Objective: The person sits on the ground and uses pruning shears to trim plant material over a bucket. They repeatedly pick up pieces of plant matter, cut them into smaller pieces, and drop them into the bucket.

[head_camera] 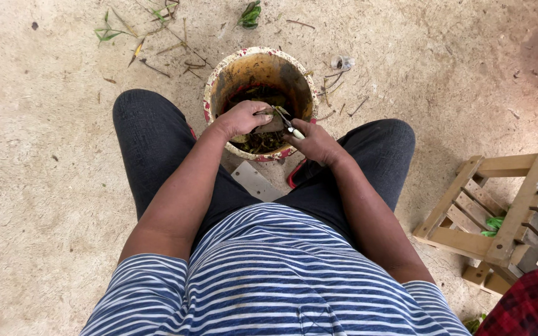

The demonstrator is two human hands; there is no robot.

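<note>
Gripping a brown piece [273, 124], the left hand [242, 118] hovers over the bucket [218, 78].

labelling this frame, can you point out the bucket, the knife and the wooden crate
bucket [219, 78]: head view, on its left rim.
knife [295, 132]: head view, on the pale handle at the right hand.
wooden crate [462, 239]: head view, on its near front slat.

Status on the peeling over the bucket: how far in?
Done: the stained round bucket already holds a layer of dark green-brown scraps. In hand: the left hand grips a brownish chunk over the bucket, while the right hand works a small light-handled blade against it. Left: cannot tell; the wooden slat crate shows only a few green pieces, and no pile of unworked pieces is in view.
</note>
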